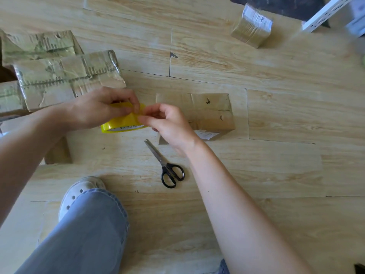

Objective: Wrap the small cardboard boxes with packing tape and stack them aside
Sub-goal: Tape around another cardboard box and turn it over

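**Desk:** Which step is this?

**Photographer:** Finding the tape's loose end, by my reading. A person kneeling on a wood-plank floor (276, 175) grips a roll of yellow packing tape (122, 124) in the left hand (98, 111), just in front of a plain cardboard box (209, 111) lying mid-floor.

**Desk:** And the fingers?

**Photographer:** The left fingers (128, 100) curl over the top of the roll. The right hand (169, 127) has its fingers (150, 112) nearly closed, thumb and forefinger pinching at the roll's outer face. No strip can be seen drawn off the roll.

**Desk:** What comes next?

**Photographer:** Likely peeling up the end, pulling out a length and laying it across the box. Black-handled scissors (167, 167) lie blades together on the floor, just nearer the person than the box, within reach for the cut.

**Desk:** How far along is the job?

**Photographer:** Part done, it seems. Glossy taped boxes (65, 76) sit stacked at the floor's left side, and one small wrapped box (251, 28) lies well apart toward the far right.
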Motion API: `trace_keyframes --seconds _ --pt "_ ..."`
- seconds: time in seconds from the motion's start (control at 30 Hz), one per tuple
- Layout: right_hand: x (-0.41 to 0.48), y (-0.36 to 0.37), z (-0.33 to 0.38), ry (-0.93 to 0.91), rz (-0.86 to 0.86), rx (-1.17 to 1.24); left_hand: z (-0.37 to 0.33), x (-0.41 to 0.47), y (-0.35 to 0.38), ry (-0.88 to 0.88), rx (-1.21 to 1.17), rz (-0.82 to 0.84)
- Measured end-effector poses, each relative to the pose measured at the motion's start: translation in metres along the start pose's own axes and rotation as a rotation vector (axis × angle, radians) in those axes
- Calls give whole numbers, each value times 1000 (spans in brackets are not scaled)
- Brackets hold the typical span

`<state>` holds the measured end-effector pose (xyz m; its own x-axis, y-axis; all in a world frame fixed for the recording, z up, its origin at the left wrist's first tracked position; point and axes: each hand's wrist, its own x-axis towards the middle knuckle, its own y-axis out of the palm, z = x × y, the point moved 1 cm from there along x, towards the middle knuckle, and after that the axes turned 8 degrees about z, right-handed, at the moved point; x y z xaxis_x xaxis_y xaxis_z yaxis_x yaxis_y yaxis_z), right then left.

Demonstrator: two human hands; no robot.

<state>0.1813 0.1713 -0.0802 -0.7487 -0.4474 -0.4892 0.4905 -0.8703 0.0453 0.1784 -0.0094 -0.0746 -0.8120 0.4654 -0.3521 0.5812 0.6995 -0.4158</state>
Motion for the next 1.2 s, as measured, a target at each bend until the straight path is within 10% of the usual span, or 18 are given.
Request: trace_keyframes --seconds 0.53,0.8,1.2 --pt "-22 -35 12 65 68 -124 -19 -7 5 70 137 58" --pt "-23 -40 20 -38 -91 -76 -8 -11 8 -108 -319 127" --pt "-51 -95 -2 24 -287 -28 -29 6 16 -380 95 111"
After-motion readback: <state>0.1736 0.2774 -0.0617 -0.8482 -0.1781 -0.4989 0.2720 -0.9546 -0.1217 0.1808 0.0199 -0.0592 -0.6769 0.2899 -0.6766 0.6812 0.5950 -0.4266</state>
